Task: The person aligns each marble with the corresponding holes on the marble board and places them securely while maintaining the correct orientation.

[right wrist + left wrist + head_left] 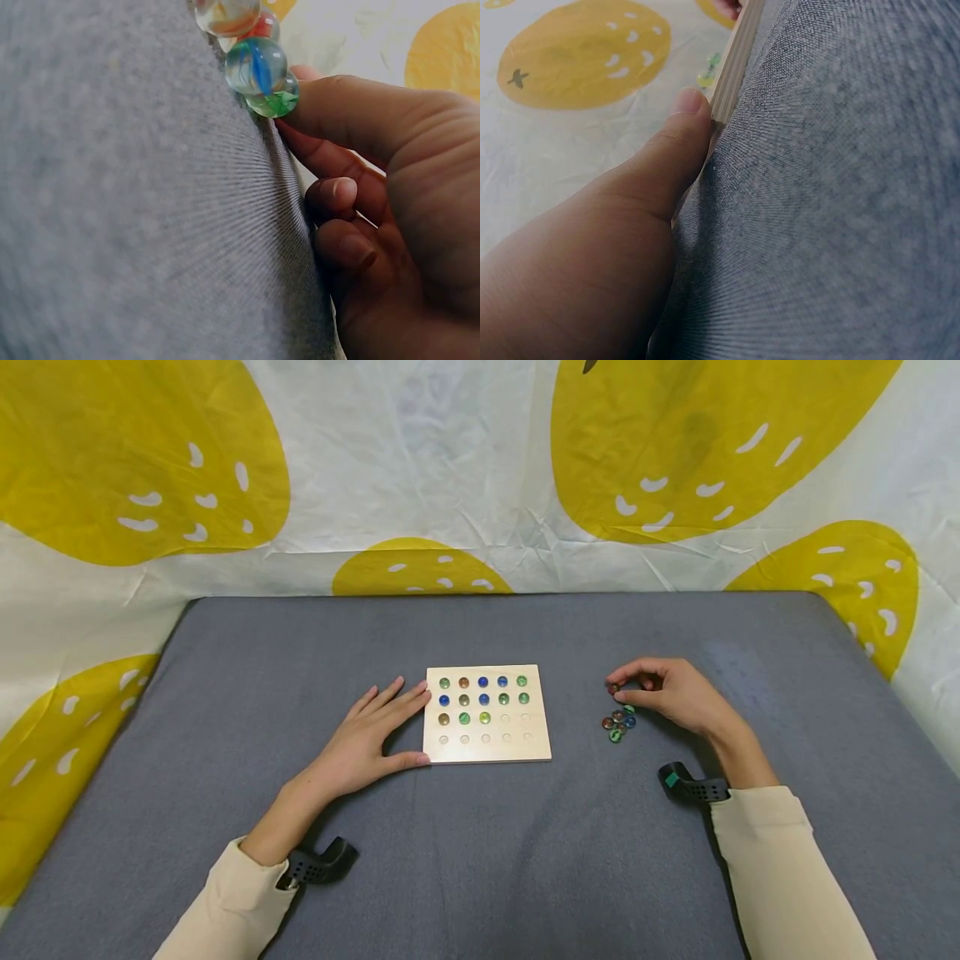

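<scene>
Wooden board (487, 752) steadied by flat, open left hand (367, 739); right hand (671, 689) pinches a marble (613, 688) from the pile (618, 724); likely next: seat it in an empty hole

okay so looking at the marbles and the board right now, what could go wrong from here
1. The loose marbles sit in a tight cluster right by the right hand; picking one could knock the others rolling over the grey cloth.
2. The left hand only rests flat against the board edge; a nudge might shift it and shake seated marbles out of their shallow holes.
3. The pinched marble is held at the fingertips only and could slip.
</scene>
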